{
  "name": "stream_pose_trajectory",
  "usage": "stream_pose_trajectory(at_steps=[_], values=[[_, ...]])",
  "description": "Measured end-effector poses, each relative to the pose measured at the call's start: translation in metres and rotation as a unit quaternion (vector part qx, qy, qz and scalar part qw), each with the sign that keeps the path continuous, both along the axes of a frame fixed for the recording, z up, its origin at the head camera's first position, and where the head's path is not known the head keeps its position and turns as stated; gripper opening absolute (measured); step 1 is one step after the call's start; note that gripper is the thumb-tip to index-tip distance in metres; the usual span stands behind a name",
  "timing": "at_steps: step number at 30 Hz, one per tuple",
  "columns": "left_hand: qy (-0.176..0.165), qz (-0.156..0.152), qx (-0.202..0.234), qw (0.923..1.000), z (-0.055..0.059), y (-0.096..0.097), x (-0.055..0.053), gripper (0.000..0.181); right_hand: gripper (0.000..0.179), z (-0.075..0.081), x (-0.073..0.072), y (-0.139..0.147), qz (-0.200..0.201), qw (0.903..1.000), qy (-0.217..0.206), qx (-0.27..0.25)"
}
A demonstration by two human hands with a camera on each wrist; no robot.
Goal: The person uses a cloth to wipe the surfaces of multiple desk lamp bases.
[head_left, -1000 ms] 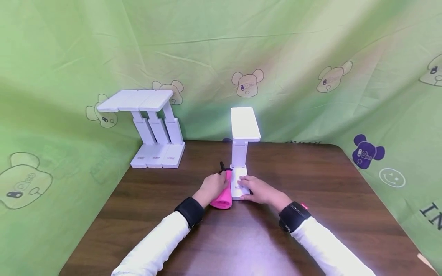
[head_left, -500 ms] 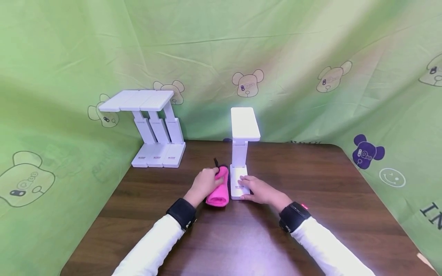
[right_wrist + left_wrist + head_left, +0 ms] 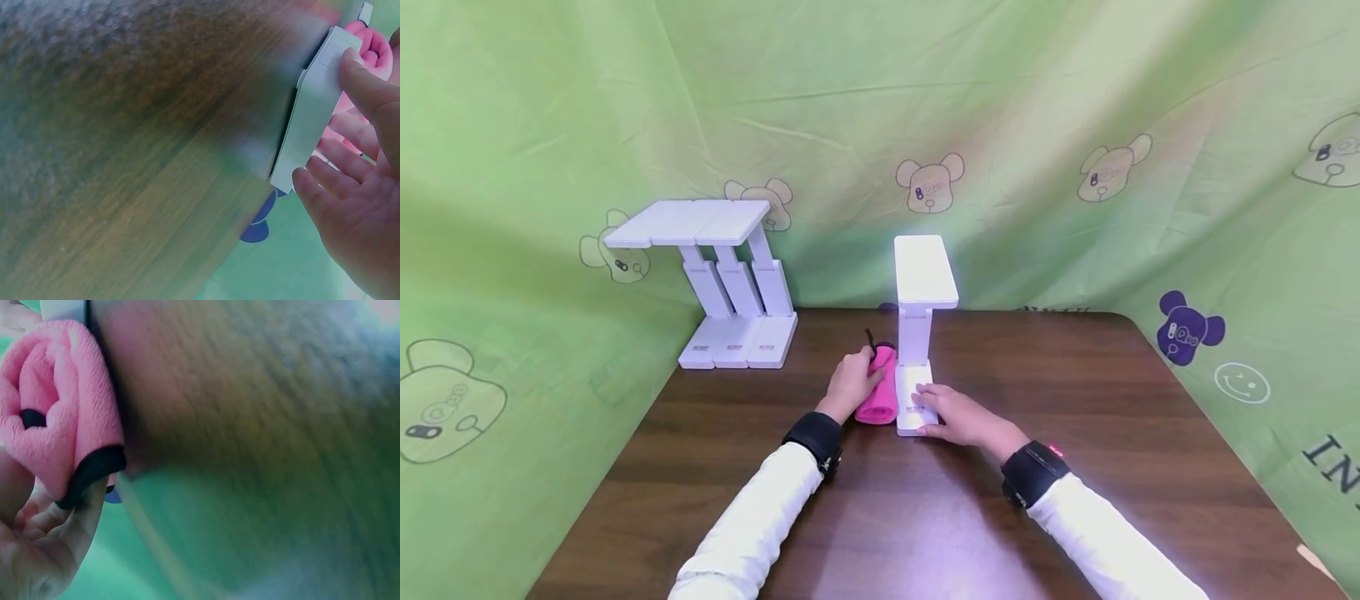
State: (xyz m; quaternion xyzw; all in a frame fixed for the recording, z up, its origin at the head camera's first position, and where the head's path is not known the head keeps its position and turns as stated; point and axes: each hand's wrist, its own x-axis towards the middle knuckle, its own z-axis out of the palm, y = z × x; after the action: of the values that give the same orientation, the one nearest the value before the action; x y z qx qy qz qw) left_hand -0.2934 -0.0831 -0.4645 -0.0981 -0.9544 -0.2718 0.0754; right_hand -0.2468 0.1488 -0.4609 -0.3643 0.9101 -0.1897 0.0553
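Note:
My left hand [image 3: 852, 382] grips a rolled pink fleecy towel [image 3: 880, 390] with black edging and a black loop at its far end. The towel lies close along the left side of a white desk lamp's base. That desk lamp [image 3: 913, 337] stands upright, its flat head level above the base. In the left wrist view, my fingers curl around the towel roll [image 3: 94, 406] from below. Against the right side of the lamp base [image 3: 315, 103], my right hand [image 3: 955, 415] rests with fingers laid over the top and thumb near the front corner.
Three matching white desk lamps [image 3: 737, 342] stand side by side at the table's back left. A brown wooden table [image 3: 1037, 367] bears everything. Green printed fabric [image 3: 1015, 100] hangs behind and along both sides.
My left hand first drew the towel leftward off the lamp base, then moved it forward and back beside the base. My right hand stayed on the lamp. The head view shifted slightly.

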Motion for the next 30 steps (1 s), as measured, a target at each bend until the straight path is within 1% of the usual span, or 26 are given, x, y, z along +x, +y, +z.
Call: stream_pose_trajectory(at_steps=[2, 6, 9, 12, 14, 16, 18, 19, 21, 23, 25, 27, 29, 30], values=[[-0.009, -0.017, -0.010, 0.9998, 0.004, -0.001, 0.005, 0.025, 0.062, 0.000, -0.001, 0.000, 0.001, 1.0000, 0.006, -0.001], [-0.032, -0.064, -0.021, 0.9972, 0.010, -0.004, 0.019, 0.022, 0.062, 0.001, -0.001, -0.002, -0.008, 1.0000, -0.001, 0.003], [-0.058, -0.098, -0.016, 0.9934, 0.013, -0.008, 0.031, 0.022, 0.062, 0.002, 0.001, -0.005, -0.014, 0.9998, -0.016, 0.007], [-0.082, -0.124, -0.002, 0.9889, 0.014, -0.012, 0.043, 0.024, 0.062, 0.002, 0.004, -0.009, -0.021, 0.9993, -0.030, 0.006], [-0.082, -0.138, 0.004, 0.9871, 0.013, -0.016, 0.049, 0.023, 0.061, 0.002, 0.006, -0.010, -0.022, 0.9992, -0.032, 0.003], [-0.072, -0.143, 0.013, 0.9871, 0.012, -0.019, 0.053, 0.021, 0.061, 0.001, 0.007, -0.010, -0.023, 0.9992, -0.032, -0.001], [-0.052, -0.135, 0.029, 0.9890, 0.011, -0.023, 0.055, 0.019, 0.059, 0.000, 0.008, -0.009, -0.024, 0.9995, -0.019, -0.005], [-0.041, -0.125, 0.038, 0.9906, 0.011, -0.024, 0.055, 0.019, 0.057, 0.000, 0.009, -0.009, -0.027, 0.9996, -0.008, -0.009], [-0.024, -0.096, 0.063, 0.9931, 0.012, -0.028, 0.055, 0.019, 0.054, 0.000, 0.013, -0.010, -0.030, 0.9993, 0.016, -0.014], [-0.012, -0.061, 0.088, 0.9942, 0.014, -0.031, 0.052, 0.020, 0.050, 0.001, 0.018, -0.013, -0.018, 0.9981, 0.057, -0.012], [0.001, -0.030, 0.104, 0.9941, 0.015, -0.034, 0.048, 0.022, 0.047, 0.002, 0.025, -0.018, -0.001, 0.9960, 0.089, -0.004], [0.018, -0.005, 0.120, 0.9926, 0.017, -0.038, 0.046, 0.023, 0.045, 0.001, 0.031, -0.025, 0.017, 0.9925, 0.120, 0.017], [0.043, 0.011, 0.137, 0.9896, 0.021, -0.043, 0.046, 0.023, 0.041, -0.001, 0.034, -0.033, 0.018, 0.9870, 0.155, 0.038], [0.057, 0.017, 0.144, 0.9878, 0.022, -0.045, 0.046, 0.024, 0.037, -0.003, 0.035, -0.036, 0.011, 0.9839, 0.171, 0.051]])
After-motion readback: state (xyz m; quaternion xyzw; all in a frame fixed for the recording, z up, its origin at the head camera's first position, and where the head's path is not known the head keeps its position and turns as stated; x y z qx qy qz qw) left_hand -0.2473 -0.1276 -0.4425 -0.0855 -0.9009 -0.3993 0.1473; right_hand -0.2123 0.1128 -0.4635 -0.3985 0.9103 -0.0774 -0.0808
